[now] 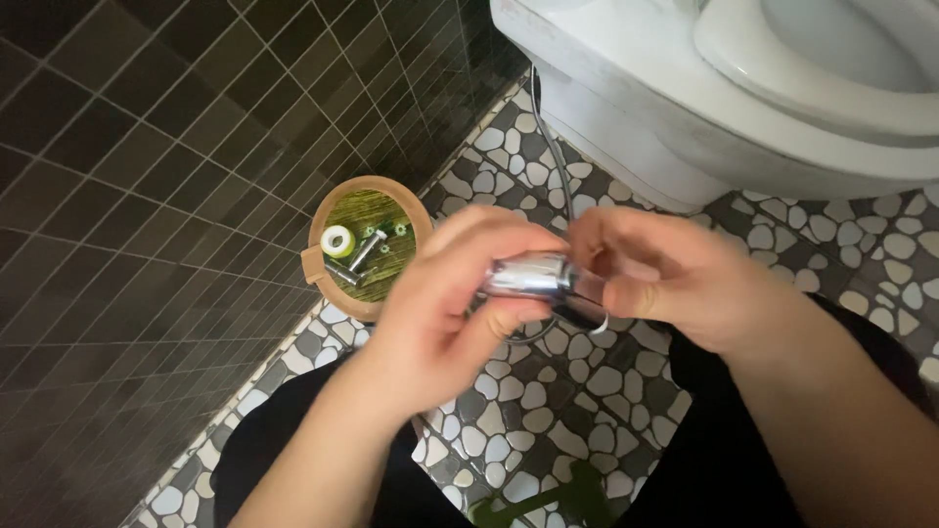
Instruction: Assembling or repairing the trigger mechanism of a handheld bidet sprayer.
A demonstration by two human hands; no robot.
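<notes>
Two hands pinch shiny chrome metal cylinder fitting (528, 275): left hand (445, 308) wraps body, right hand (675, 279) grips end. Likely rigid, slick; hold midsection. Round wooden tray (323, 264) at 9 o'clock.

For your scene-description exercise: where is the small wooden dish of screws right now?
In the head view, the wooden dish sits left of centre on the pebble floor, against the dark tiled wall, beside the left hand.

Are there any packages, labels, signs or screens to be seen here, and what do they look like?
None in view. The nearest to a container is a small round wooden dish on the pebble floor by the dark tiled wall, holding a white tape roll and metal screws.
</notes>
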